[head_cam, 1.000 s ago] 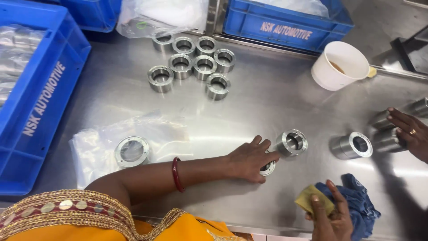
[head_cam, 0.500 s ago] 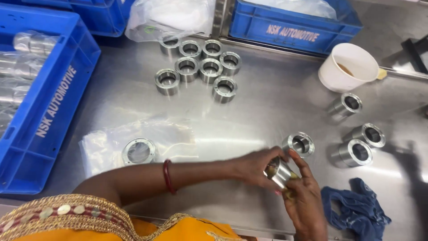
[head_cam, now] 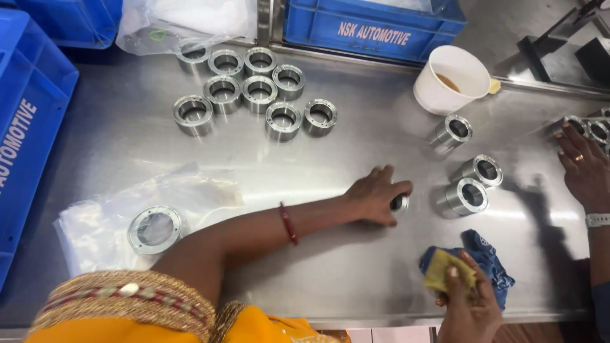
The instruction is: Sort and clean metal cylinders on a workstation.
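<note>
My left hand (head_cam: 375,197) reaches across the steel table (head_cam: 356,152) and grips a small metal ring part (head_cam: 399,203) that rests on the surface, mostly hidden under my fingers. Just right of it stand three more short metal cylinders (head_cam: 467,195), (head_cam: 481,170), (head_cam: 452,131). My right hand (head_cam: 467,308) is at the table's near edge, pinching a yellow pad (head_cam: 448,270) that lies over a crumpled blue cloth (head_cam: 486,257).
Several steel rings (head_cam: 254,89) are grouped at the back left. A flat ring (head_cam: 154,228) lies on a clear plastic bag. A white cup (head_cam: 448,79) of brown liquid stands near a blue crate (head_cam: 375,25); another blue crate (head_cam: 28,127) is on the left. Another person's hand (head_cam: 584,168) touches cylinders at the right.
Half a second ago both my hands held the ring part above the table. Now my left hand presses it down on the table, and my right hand has dropped back onto the yellow pad.
</note>
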